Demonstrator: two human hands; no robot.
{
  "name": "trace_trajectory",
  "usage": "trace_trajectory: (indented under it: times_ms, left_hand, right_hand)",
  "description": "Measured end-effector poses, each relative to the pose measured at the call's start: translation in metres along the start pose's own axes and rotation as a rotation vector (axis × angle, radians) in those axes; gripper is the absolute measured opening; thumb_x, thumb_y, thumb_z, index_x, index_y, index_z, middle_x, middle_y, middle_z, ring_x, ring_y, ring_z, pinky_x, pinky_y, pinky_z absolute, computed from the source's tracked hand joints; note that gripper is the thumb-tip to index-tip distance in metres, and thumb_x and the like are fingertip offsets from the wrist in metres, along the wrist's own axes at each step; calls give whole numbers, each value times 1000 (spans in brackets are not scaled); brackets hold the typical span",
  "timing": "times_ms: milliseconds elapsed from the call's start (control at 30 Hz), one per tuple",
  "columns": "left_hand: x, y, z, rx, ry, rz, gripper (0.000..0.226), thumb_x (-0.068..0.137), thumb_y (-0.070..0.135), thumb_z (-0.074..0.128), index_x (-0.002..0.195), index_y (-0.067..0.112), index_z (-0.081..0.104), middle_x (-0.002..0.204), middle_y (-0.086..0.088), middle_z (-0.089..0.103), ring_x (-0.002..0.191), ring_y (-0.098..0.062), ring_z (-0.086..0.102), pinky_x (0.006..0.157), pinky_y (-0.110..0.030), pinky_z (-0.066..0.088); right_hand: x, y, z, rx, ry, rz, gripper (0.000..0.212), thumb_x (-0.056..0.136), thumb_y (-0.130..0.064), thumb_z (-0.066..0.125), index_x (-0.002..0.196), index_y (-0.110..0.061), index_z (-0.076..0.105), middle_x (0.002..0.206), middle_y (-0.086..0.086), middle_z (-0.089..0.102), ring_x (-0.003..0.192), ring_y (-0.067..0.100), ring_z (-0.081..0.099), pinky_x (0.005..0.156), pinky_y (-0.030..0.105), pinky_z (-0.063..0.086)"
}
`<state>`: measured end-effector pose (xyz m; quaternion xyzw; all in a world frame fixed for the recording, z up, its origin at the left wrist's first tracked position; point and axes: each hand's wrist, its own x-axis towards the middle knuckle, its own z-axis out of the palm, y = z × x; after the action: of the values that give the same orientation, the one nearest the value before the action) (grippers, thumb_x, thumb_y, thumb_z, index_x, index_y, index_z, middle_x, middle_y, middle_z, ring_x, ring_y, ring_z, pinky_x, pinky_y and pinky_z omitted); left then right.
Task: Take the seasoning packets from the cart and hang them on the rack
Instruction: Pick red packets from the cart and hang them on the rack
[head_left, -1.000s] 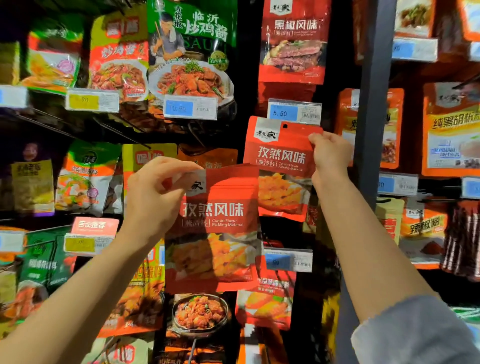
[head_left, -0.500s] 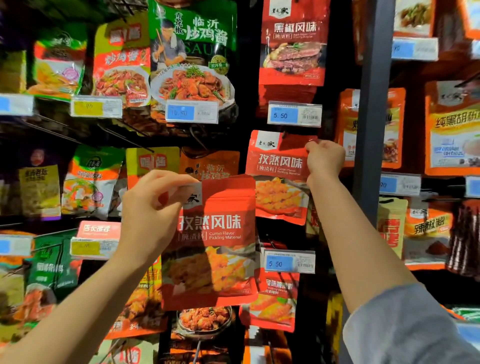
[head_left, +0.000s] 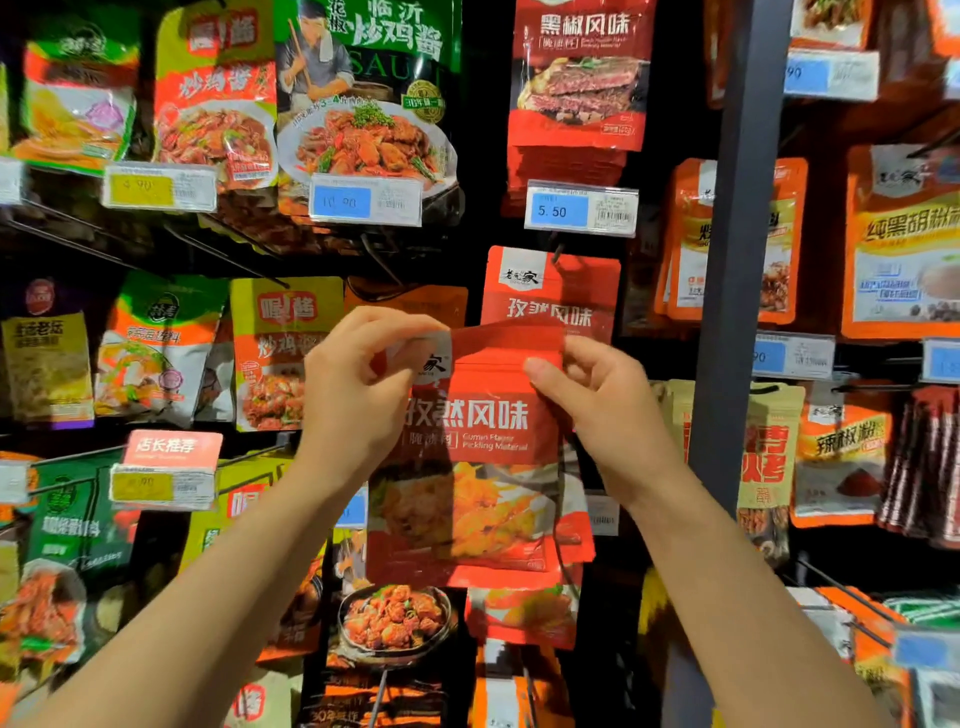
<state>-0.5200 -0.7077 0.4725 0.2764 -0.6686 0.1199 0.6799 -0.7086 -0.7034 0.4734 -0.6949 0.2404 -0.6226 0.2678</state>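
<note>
The left hand (head_left: 358, 395) pinches the packet's (head_left: 478, 457) top left corner; the right hand (head_left: 597, 410) pinches its top right corner. Held just below a hung twin (head_left: 550, 291), it is mid-hanging. Next, probably: lift its hole onto the peg (head_left: 557, 254).

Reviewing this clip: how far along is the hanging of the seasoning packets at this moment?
Done: one cumin packet already hangs on the rack hook under the 5.50 price tag. In hand: the left hand and right hand both pinch the top corners of a second cumin packet, held in front of the hung one, not yet hooked. Left: hooking it; the cart is out of view.
</note>
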Motion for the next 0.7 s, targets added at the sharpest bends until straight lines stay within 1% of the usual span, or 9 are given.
trace_trajectory:
  times_ms: [67,133,233,300,367,433,567,633,700]
  left_hand:
    - [4,4,11,-28,-4,8,39,75,-8,56,95,24,68,94,14,61,89,8,54,75,-6,39]
    - [6,5,22,-30,-4,-23,33,80,-6,62,102,17,70,98,8,63,91,6,54,76,-4,37]
    - [5,3,39,-87,40,-250,25,85,20,69,110,20,65,103,7,64,91,0,58,78,-14,44]
    - [0,4,47,-268,74,-485,32,80,24,74,108,16,60,88,3,67,78,-7,64,67,-26,50]
    - [-5,3,51,-350,124,-576,31,76,21,76,102,15,59,72,3,64,64,-8,65,51,-25,48]
    - [-7,2,50,-314,165,-531,20,75,19,77,87,19,61,67,6,62,53,0,59,43,-17,41]
    - [-4,-1,43,-234,204,-442,20,74,21,78,74,28,60,73,9,63,59,7,57,52,-11,42]
    - [-1,-9,37,-211,230,-421,19,74,21,79,74,28,62,75,6,65,66,0,60,60,-17,46]
    - [3,-22,27,-240,272,-439,15,74,19,79,75,25,65,77,-2,67,71,-13,61,65,-29,50]
  right_hand:
    - [2,-6,-7,29,79,-8,13,89,-8,61,92,-18,68,85,1,74,80,14,71,65,23,55]
    - [4,-8,-14,9,142,-59,11,88,-9,63,90,-18,68,81,1,74,77,15,71,64,25,55]
    - [6,-8,-22,-10,219,-97,9,87,-11,64,86,-19,68,76,-2,73,73,14,71,62,23,55]
    - [8,-5,-29,5,241,-73,6,85,-12,67,85,-17,67,75,-2,73,72,14,71,60,23,55]
    - [9,-2,-35,39,243,-25,6,82,-11,70,85,-16,68,76,-2,74,72,15,71,61,24,54]
    - [12,1,-37,93,232,18,6,82,-9,70,86,-13,68,76,-1,74,72,15,71,61,24,55]
    - [17,10,-31,143,199,29,4,85,-9,66,88,-10,69,79,2,74,75,16,71,65,27,56]
    - [21,11,-26,212,206,33,7,88,-9,63,86,-10,69,77,0,73,74,15,70,65,28,56]
    - [28,9,-26,233,265,14,11,90,-9,59,85,-11,69,74,-2,72,71,13,70,62,27,55]
